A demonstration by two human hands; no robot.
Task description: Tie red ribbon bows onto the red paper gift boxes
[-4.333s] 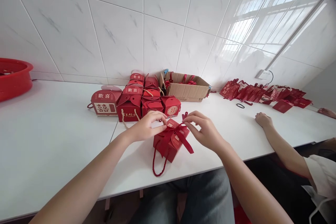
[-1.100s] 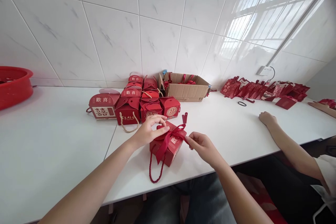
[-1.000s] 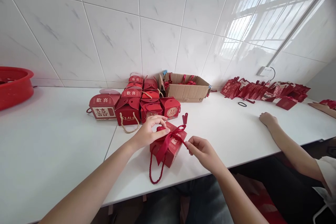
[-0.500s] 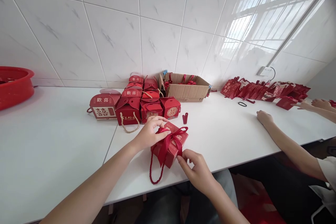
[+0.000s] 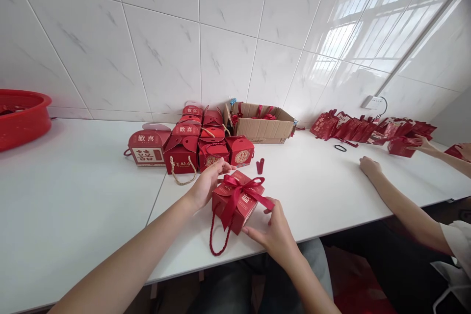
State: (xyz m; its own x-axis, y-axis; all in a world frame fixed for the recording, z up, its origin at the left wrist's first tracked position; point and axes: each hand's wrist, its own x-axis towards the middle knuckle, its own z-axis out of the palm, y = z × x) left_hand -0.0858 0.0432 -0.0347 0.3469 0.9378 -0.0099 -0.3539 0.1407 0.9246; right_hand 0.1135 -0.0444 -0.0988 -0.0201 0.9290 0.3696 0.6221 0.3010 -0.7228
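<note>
A red gift box (image 5: 235, 206) with a satin ribbon bow (image 5: 239, 189) on top rests near the table's front edge, its braided red cord handle (image 5: 218, 254) hanging at the front left. Against the box's left side is my left hand (image 5: 209, 184), fingers loosely spread and partly behind the box. My right hand (image 5: 274, 233) is at the right side, its thumb by the lower corner and its fingers around the box's right side, near the ribbon tail. A small red strip (image 5: 260, 166) lies behind the box.
Finished red boxes (image 5: 180, 154) stand in a cluster behind, beside a cardboard box (image 5: 263, 130) of ribbons. At the left is a red basin (image 5: 25, 125). Red bags (image 5: 353, 127) and a black loop (image 5: 340, 147) lie to the right, near another person's forearm (image 5: 405, 206) and hands.
My left fingers have come off the bow to the box's left side. My right hand has let go of the ribbon's lower part and moved to the box's side. A co-worker's hand has lifted a red box.
</note>
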